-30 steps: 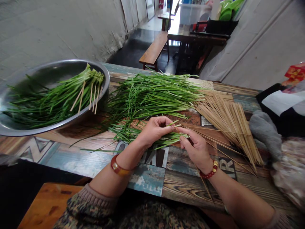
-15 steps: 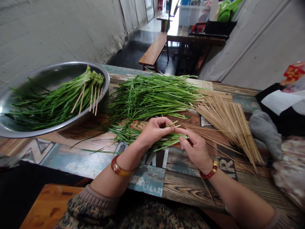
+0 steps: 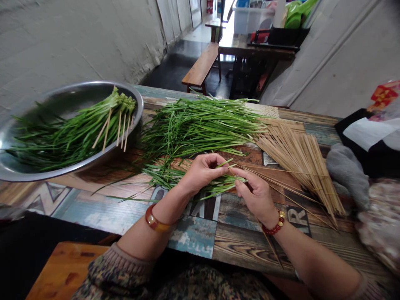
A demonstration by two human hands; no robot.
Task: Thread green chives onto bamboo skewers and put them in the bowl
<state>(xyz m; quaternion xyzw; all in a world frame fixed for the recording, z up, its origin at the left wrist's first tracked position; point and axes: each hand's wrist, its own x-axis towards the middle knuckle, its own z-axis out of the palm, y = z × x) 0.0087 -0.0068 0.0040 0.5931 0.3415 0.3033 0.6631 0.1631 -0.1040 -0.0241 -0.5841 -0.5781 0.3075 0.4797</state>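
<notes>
My left hand [image 3: 206, 171] is closed, its thumb and fingers pinching the pale stem ends of a few garlic chives [image 3: 225, 163]. Close by on the right, my right hand [image 3: 258, 193] has its fingers closed round a thin bamboo skewer [image 3: 272, 248], whose lower part sticks out below the palm toward the table's front edge. The fingertips of both hands nearly meet, and the skewer's tip is hard to make out there. Under and left of my hands lies a small bunch of chives [image 3: 165, 177]. A larger chive pile [image 3: 203, 125] lies just behind.
A steel basin [image 3: 90, 85] on the left holds chives threaded on skewers [image 3: 96, 114]. Many loose skewers [image 3: 308, 162] fan out at the right, beside a grey cloth-like bundle [image 3: 348, 173] and a clear plastic bag [image 3: 381, 221]. A wooden bench [image 3: 203, 62] stands beyond the table.
Almost nothing differs. Both hands keep the same place and grip, and the view has shifted very slightly.
</notes>
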